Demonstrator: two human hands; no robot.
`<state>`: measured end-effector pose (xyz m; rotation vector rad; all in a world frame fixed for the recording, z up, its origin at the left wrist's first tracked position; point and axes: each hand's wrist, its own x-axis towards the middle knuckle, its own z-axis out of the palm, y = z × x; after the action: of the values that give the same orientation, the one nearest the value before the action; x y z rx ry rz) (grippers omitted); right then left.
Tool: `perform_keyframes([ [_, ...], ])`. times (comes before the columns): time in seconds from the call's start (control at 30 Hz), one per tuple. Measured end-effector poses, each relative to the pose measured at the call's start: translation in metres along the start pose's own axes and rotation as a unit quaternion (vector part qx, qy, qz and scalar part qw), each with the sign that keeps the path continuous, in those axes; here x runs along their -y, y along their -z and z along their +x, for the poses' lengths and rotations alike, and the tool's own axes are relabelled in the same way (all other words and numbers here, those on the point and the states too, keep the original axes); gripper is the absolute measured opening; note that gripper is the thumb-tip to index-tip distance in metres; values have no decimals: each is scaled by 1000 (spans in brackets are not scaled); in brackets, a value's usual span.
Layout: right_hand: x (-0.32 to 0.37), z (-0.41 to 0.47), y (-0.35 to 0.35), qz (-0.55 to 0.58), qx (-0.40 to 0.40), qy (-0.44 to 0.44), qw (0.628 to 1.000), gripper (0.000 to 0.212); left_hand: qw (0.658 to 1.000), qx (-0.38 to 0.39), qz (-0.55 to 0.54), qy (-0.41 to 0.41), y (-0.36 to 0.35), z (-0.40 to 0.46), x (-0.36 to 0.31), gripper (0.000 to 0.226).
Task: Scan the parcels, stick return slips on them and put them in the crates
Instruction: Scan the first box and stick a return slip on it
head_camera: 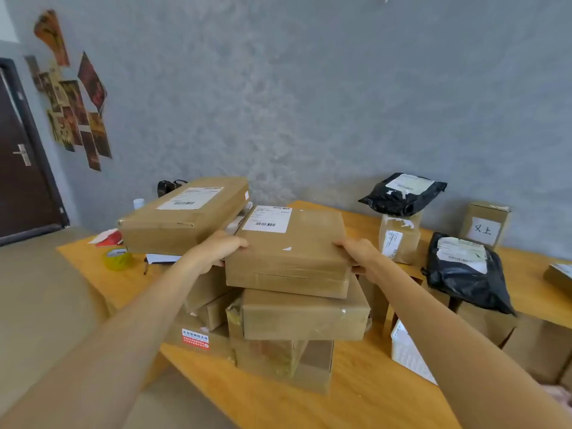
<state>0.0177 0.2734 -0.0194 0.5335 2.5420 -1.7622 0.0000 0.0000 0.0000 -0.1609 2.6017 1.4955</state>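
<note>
Gripping the top cardboard parcel [286, 249] at both near corners, left hand [221, 247] and right hand [359, 253] steady it, label upward for scanning, atop the stack on the bench [278, 404].

Small carton [485, 223] near the tabletop's far right edge: white sheet [483, 230] handwritten "又上". Barcoded shipping labels and the red sticker [195, 339]: print too small to read

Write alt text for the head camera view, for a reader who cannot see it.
Both hands, left hand and right hand, grip the sides of a flat brown parcel with a white barcode label, on top of a stack of boxes on a wooden table. More cardboard boxes and two black mailer bags lie around it, before a grey wall.
</note>
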Motion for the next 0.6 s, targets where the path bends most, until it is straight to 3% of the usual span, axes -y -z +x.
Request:
perform_keyframes([
  [0.1, 1, -4, -8, 52, 15, -28, 998, 39, 999, -6, -40, -10, 1, 3, 3, 22],
  [0.27, 4, -6, -3, 93, -44, -3, 995, 56, 994, -15, -85, -65, 1, 5, -7, 12],
  [0.47, 26, -25, 33, 169, -126, 98, 973, 50, 974, -8, -136, -179, 3, 4, -38, 37],
  [0.6, 16, -48, 63, 176, -187, 158, 954, 49, 963, 46, -180, -194, -7, 2, -59, 50],
])
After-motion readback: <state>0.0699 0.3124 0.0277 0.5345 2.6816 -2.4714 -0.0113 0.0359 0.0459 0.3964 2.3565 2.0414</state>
